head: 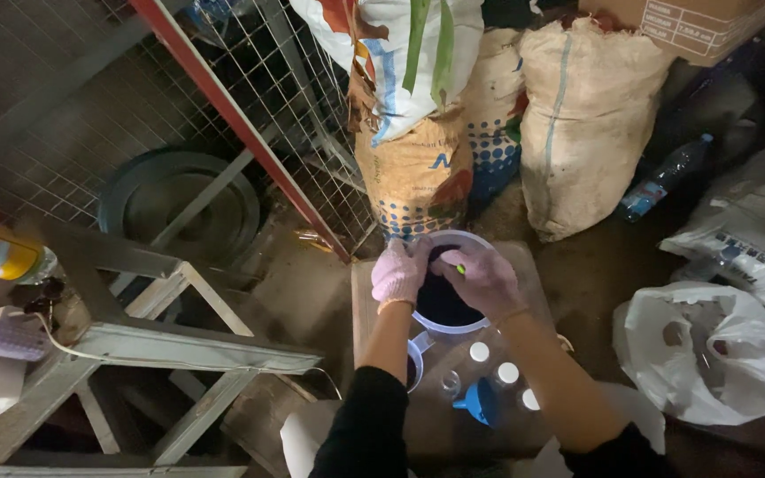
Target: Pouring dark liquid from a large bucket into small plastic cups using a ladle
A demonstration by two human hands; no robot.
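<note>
Tall filled sacks (577, 124) stand at the back against a wire mesh panel (294, 97), just beyond a low table (360, 292). On the table sits a white bucket (480, 326) of very dark liquid. Both gloved hands work at its rim: the left hand (397, 273) is curled over the near-left edge, steadying it, and the right hand (486, 279) is pinched shut on a small green-tipped tool (460, 268) held over the liquid. It looks like a stirring or dipping step. Nearer the person stand a blue funnel (482, 403) and white-capped bottles (506, 373); any transfer would need a steady tilt.
</note>
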